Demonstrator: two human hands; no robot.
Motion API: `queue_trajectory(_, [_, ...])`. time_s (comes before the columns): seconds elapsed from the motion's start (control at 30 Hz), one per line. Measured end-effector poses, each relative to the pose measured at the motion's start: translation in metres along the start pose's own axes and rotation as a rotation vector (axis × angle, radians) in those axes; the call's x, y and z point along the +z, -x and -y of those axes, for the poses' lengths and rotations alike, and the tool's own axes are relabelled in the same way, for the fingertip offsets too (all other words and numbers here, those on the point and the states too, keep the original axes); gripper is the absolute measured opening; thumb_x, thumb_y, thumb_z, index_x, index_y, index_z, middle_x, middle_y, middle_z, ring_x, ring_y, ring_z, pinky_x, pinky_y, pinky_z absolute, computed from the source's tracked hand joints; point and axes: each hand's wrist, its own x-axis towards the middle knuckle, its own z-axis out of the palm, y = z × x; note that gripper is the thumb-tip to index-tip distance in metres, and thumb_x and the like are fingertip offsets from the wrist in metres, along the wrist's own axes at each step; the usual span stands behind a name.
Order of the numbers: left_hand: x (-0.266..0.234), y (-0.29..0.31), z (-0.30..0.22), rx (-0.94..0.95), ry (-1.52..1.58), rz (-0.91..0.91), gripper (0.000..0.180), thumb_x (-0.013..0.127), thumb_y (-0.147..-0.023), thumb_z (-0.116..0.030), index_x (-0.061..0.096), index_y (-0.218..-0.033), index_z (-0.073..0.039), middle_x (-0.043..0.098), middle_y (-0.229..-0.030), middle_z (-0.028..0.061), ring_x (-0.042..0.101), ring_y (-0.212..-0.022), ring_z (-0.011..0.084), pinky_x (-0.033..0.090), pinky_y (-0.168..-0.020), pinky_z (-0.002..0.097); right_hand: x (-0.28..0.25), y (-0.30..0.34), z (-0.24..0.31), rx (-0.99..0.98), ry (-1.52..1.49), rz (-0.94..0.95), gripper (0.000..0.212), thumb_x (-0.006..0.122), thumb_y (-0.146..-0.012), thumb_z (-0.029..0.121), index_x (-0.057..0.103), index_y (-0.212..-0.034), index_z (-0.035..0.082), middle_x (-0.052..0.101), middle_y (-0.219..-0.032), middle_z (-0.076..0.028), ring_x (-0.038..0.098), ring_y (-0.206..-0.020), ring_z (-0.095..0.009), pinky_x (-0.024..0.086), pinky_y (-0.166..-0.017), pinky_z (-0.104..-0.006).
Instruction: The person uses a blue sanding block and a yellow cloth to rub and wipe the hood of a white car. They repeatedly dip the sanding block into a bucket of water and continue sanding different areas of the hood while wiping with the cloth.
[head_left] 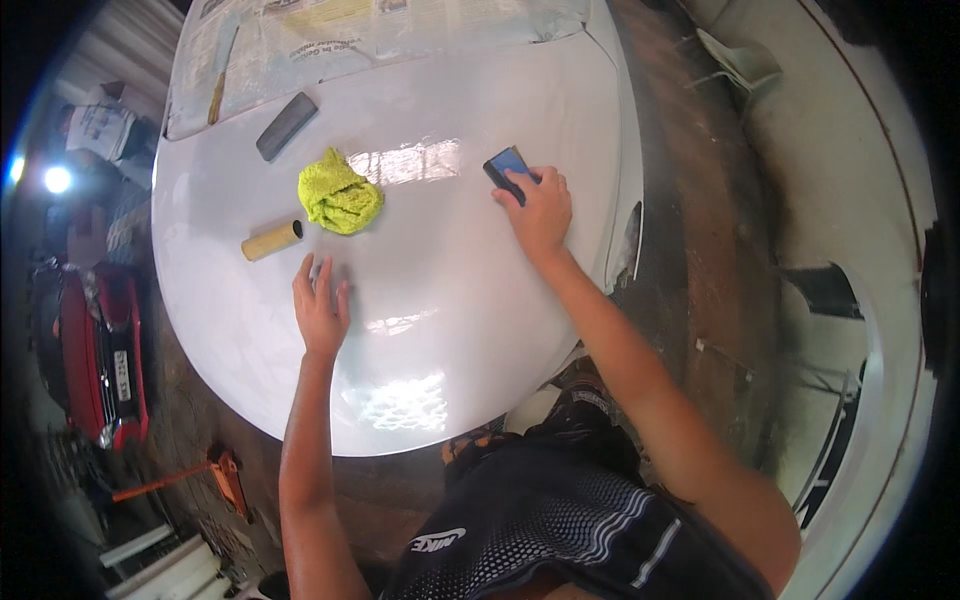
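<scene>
In front of me spreads a glossy white car bonnet [450, 270]. Toward its right side, my right hand [541, 215] grips a small blue-and-black sanding block [509, 163], which rests against the paint. My left hand [321, 312] is over the left part of the bonnet with its fingers apart and nothing in them; whether it touches the surface I cannot tell. Just beyond those fingers lies a tan tube [271, 241] with a dark end. A crumpled yellow-green cloth [340, 193] sits to the right of the tube. Farther off is a long dark grey block [287, 127].
Newspaper [350, 45] covers the far end, with a thin brush-like stick [221, 80] on it. A white car body [850, 130] stands along the right. On the left are a red vehicle [100, 345] and an orange jack [228, 482] on the dark floor.
</scene>
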Motion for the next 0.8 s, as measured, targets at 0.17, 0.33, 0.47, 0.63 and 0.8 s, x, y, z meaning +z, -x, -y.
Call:
queue_trajectory(0.17, [0.004,0.035,0.037,0.010,-0.050,0.012,0.049,0.062,-0.099,-0.020,0.054,-0.145,-0.008,0.043,-0.153,0.0250,0.046,-0.135,0.0438,0.037,-0.112,0.0540,-0.014,0.003,0.016,0.161,-0.089,0.163,0.073,0.087,-0.075,0.050,0.065,-0.136,0.016,0.058,-0.130,-0.014,0.056,-0.120,-0.032,0.046,-0.102,-0.0454])
queue_trajectory(0.33, [0.006,0.034,0.035,-0.014,-0.054,0.015,0.047,0.060,-0.100,-0.022,0.054,-0.145,-0.007,0.044,-0.153,0.0241,0.045,-0.136,0.0431,0.037,-0.112,0.0529,-0.021,0.007,0.026,0.205,0.081,0.143,0.113,0.088,-0.069,0.061,0.040,-0.155,0.006,0.054,-0.137,-0.020,0.051,-0.129,-0.036,0.044,-0.108,-0.0459])
queue_trajectory(0.47, [0.004,0.031,0.038,-0.014,-0.080,0.011,0.047,0.059,-0.100,-0.021,0.055,-0.144,-0.007,0.044,-0.153,0.0235,0.045,-0.137,0.0429,0.037,-0.112,0.0526,-0.025,0.005,0.049,0.146,0.258,0.245,0.106,0.087,-0.072,0.058,0.041,-0.156,0.010,0.054,-0.137,-0.018,0.050,-0.128,-0.034,0.043,-0.105,-0.0454])
queue_trajectory(0.63, [0.007,0.027,0.037,-0.015,-0.070,-0.001,0.047,0.059,-0.100,-0.021,0.054,-0.145,-0.007,0.044,-0.153,0.0235,0.045,-0.137,0.0424,0.037,-0.113,0.0523,-0.004,0.011,0.028,0.063,0.144,0.148,0.068,0.080,-0.085,0.040,0.058,-0.145,0.017,0.054,-0.129,-0.017,0.052,-0.117,-0.035,0.043,-0.099,-0.0478])
queue_trajectory(0.8, [0.003,0.031,0.033,-0.035,-0.058,0.024,0.047,0.059,-0.100,-0.021,0.055,-0.145,-0.006,0.044,-0.153,0.0237,0.045,-0.137,0.0423,0.037,-0.112,0.0520,0.018,0.028,0.048,-0.116,0.059,0.061,0.045,0.074,-0.089,0.024,0.068,-0.132,0.018,0.056,-0.123,-0.018,0.054,-0.110,-0.038,0.046,-0.092,-0.0488])
